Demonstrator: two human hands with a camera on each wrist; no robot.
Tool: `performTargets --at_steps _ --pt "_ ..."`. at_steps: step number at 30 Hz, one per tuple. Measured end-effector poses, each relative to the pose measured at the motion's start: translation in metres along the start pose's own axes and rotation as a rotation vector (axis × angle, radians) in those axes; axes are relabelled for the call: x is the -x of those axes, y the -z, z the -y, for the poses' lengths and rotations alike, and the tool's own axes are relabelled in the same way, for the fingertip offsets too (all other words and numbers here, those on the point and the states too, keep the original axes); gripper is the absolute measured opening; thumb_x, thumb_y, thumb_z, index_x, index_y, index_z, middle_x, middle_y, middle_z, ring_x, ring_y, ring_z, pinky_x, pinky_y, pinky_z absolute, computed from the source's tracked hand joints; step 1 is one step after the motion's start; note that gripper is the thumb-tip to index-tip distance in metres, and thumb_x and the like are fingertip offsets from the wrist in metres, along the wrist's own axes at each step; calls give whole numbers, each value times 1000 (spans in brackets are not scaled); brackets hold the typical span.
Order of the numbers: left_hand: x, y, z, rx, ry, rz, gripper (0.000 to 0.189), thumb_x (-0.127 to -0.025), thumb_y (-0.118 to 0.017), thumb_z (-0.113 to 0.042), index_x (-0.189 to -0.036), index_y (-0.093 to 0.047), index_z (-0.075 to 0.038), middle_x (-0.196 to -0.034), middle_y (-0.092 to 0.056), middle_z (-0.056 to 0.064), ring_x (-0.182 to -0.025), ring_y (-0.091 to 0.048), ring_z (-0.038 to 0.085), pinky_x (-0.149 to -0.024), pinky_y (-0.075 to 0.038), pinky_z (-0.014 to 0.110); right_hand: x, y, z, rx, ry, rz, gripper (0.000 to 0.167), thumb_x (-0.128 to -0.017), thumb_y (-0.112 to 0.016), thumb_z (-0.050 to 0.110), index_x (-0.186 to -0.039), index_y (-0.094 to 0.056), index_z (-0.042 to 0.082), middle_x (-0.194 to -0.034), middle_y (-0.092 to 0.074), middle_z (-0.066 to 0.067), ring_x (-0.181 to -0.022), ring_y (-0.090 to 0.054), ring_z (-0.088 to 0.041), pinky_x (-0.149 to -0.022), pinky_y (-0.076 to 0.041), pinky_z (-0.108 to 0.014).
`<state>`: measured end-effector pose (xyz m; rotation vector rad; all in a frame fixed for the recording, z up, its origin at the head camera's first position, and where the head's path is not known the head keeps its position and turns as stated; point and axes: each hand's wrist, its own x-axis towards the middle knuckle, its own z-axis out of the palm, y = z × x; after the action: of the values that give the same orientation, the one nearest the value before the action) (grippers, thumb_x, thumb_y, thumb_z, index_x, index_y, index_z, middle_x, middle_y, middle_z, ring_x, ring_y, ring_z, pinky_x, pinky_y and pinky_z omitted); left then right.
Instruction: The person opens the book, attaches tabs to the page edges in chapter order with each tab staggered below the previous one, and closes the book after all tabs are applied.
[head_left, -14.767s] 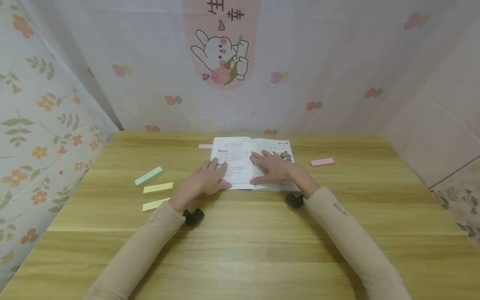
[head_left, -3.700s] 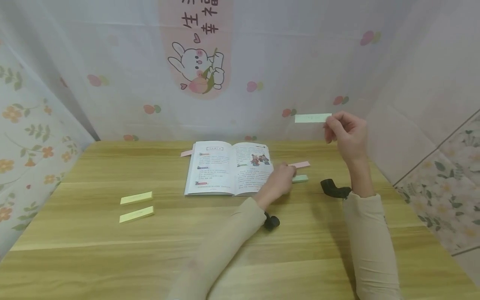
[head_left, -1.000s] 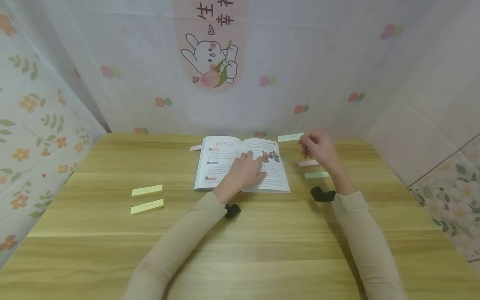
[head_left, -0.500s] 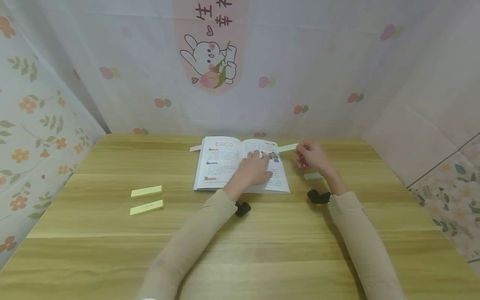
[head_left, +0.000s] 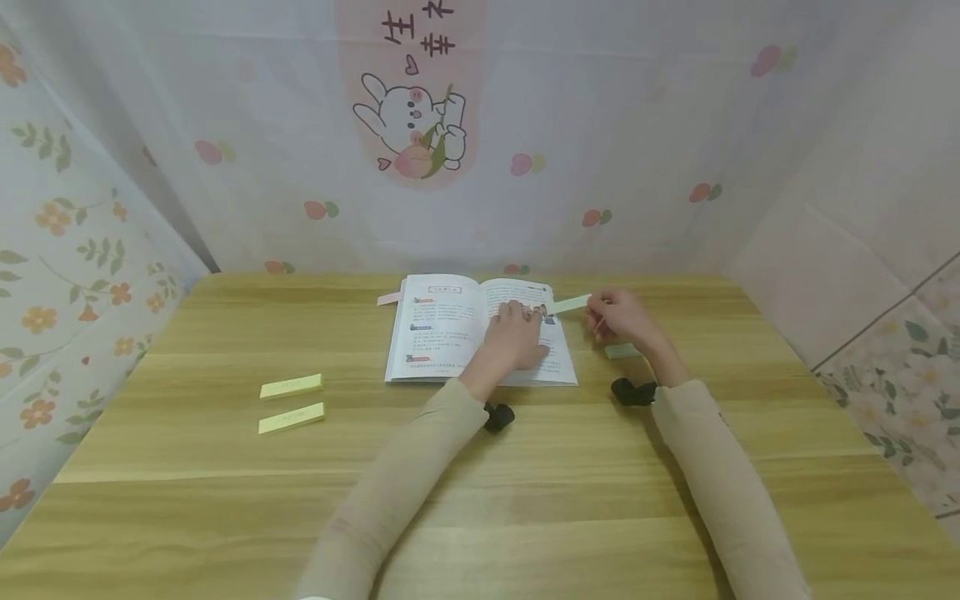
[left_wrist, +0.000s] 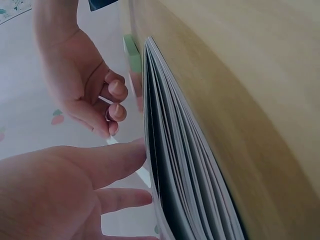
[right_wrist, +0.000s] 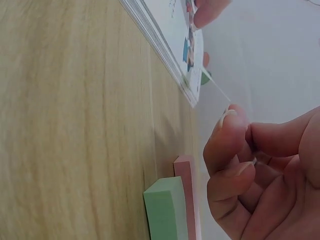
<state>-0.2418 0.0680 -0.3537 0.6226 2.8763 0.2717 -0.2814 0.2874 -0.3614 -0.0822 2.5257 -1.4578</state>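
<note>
An open book (head_left: 438, 325) lies on the wooden table. My left hand (head_left: 513, 340) rests on its right page with extended fingers, over part of the picture. A pale green sticky note (head_left: 572, 304) reaches across the right page's outer edge, its left end near my left fingertips. My right hand (head_left: 621, 317) pinches the outer end of that note between thumb and fingers. In the right wrist view the note shows thin and edge-on, running from the page to my right fingertips (right_wrist: 234, 120). The left wrist view shows the book's stacked pages (left_wrist: 185, 145) from the side.
A green sticky-note pad (right_wrist: 167, 207) and a pink pad (right_wrist: 186, 185) lie right of the book, below my right hand. Two yellow pads (head_left: 291, 386) lie at the left. A pink note (head_left: 388, 298) sticks out at the book's left edge. A curtain hangs behind.
Earlier the green pad lay at the left; now it is at the right. The separate green note came down from the air to the page edge. My left hand slid right across the page.
</note>
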Motion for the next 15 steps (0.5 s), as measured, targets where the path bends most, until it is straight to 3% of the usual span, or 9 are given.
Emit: performTargets --at_steps 4,15 --pt "-2 -1 -3 -2 9 2 67 -102 -52 -40 -159 -32 -10 -148 -35 23 -134 -34 33 -111 -34 42 1 0 1 -19 -24 18 28 -108 -43 15 -108 -50 -12 -76 -60 -9 -56 -57 -13 -55 -52 -25" --pt "-9 -4 -10 -32 42 21 70 -103 -49 -45 -160 -29 -10 -156 -27 24 -142 -25 35 -117 -27 43 2 1 0 1 -38 39 29 -108 -42 14 -105 -51 -13 -76 -60 -10 -56 -58 -15 -55 -51 -24"
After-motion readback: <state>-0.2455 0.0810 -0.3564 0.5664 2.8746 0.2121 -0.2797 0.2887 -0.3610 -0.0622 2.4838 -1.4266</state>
